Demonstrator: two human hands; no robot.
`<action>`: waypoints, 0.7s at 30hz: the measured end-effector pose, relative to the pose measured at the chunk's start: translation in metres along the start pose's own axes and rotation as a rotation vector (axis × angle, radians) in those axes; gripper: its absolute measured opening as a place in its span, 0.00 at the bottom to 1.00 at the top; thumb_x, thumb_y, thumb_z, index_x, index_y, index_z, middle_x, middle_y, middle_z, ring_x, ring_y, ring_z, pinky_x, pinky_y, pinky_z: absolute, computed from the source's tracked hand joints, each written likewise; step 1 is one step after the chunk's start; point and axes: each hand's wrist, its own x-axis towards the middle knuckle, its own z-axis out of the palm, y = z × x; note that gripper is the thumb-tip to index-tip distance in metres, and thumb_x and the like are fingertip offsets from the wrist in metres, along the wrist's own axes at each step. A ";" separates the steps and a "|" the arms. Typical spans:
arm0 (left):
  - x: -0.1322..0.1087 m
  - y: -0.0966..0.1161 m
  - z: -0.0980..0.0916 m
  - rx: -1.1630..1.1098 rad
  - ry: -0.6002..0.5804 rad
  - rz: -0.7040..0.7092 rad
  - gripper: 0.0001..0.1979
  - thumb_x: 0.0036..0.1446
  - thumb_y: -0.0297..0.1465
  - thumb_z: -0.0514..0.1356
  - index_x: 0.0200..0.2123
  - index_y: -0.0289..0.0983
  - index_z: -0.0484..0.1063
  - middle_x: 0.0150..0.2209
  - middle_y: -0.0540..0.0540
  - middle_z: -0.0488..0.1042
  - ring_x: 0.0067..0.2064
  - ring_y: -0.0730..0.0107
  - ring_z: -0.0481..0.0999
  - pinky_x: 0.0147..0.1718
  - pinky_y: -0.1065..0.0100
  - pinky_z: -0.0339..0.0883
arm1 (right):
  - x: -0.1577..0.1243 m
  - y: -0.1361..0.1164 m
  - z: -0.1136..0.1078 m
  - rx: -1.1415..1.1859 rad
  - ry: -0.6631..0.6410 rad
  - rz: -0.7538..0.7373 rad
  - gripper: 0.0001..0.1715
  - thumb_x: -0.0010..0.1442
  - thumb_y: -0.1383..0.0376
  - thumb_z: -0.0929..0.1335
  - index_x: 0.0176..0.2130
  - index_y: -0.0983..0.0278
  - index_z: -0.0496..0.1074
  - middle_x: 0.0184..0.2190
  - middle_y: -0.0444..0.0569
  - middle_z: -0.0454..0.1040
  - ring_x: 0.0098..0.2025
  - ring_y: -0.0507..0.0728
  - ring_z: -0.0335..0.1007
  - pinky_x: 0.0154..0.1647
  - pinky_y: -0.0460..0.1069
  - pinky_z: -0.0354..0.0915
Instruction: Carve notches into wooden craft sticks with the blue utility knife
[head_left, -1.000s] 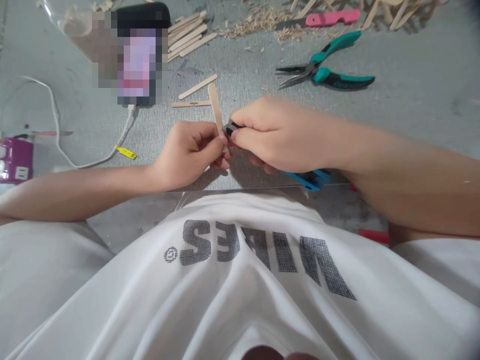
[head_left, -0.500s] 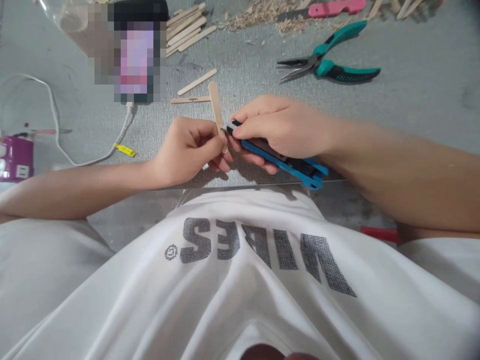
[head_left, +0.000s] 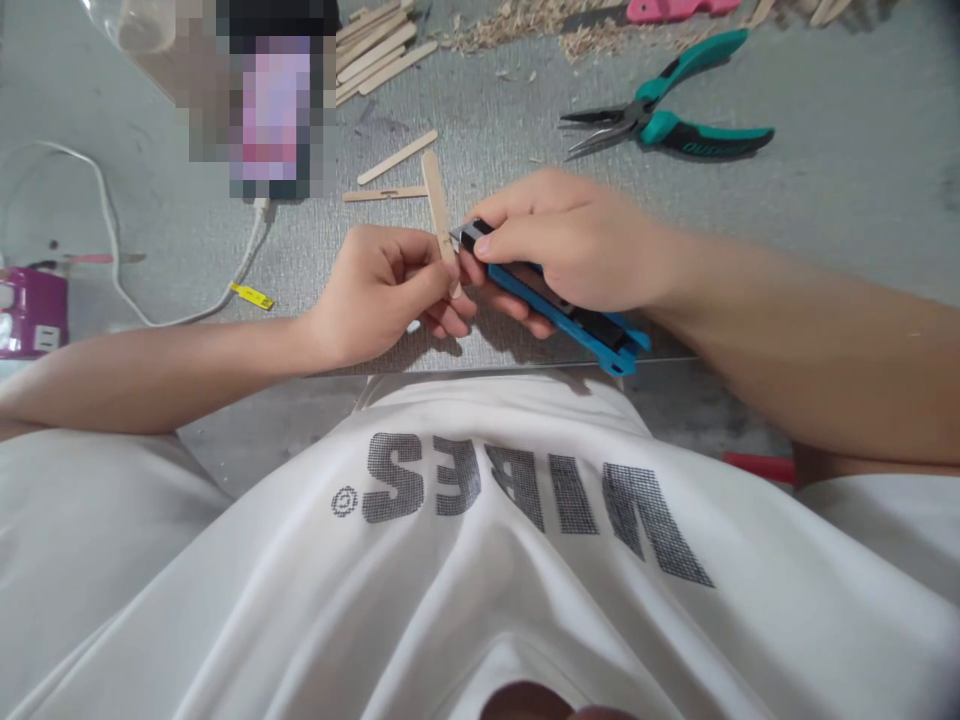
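The left thumb and fingertips (head_left: 441, 282) pinch the lower end of a wooden craft stick (head_left: 434, 190), which stands nearly upright above the near edge of the grey work mat (head_left: 825, 220). The left hand (head_left: 379, 295) is curled closed around it. Against the stick's right edge sits the tip of a blue snap-off utility knife (head_left: 574, 322), gripped in the closed right hand (head_left: 581, 250) with the forefinger laid along its black nose. The work in hand looks like cutting or notching the stick just above the pinch. A stroke here calls for a firm hold on the stick, light pressure on the blade, and left fingertips kept out of its path. Further out lie two loose sticks (head_left: 397, 157), a stack of sticks (head_left: 375, 55), wood shavings (head_left: 525, 22), teal long-nose pliers (head_left: 667, 125) and a charging phone (head_left: 274, 110).
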 end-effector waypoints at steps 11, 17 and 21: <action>0.000 -0.004 0.001 -0.034 0.006 0.052 0.14 0.70 0.20 0.63 0.30 0.34 0.79 0.28 0.49 0.84 0.27 0.74 0.85 0.26 0.75 0.81 | -0.008 -0.005 0.004 -0.268 0.077 -0.014 0.18 0.70 0.77 0.61 0.30 0.63 0.69 0.20 0.41 0.71 0.18 0.48 0.66 0.19 0.44 0.60; -0.002 -0.004 0.000 0.001 0.004 0.032 0.14 0.71 0.19 0.62 0.31 0.33 0.79 0.28 0.49 0.83 0.28 0.74 0.85 0.27 0.74 0.82 | -0.008 0.002 0.002 -0.222 0.063 -0.009 0.14 0.70 0.70 0.68 0.31 0.60 0.68 0.21 0.42 0.71 0.19 0.49 0.65 0.20 0.45 0.59; -0.003 -0.003 0.002 0.028 0.008 0.027 0.15 0.71 0.20 0.62 0.29 0.34 0.78 0.28 0.48 0.83 0.27 0.74 0.84 0.26 0.75 0.80 | -0.007 0.004 0.000 -0.243 0.050 -0.005 0.12 0.71 0.69 0.68 0.32 0.61 0.69 0.22 0.42 0.72 0.20 0.49 0.67 0.21 0.45 0.59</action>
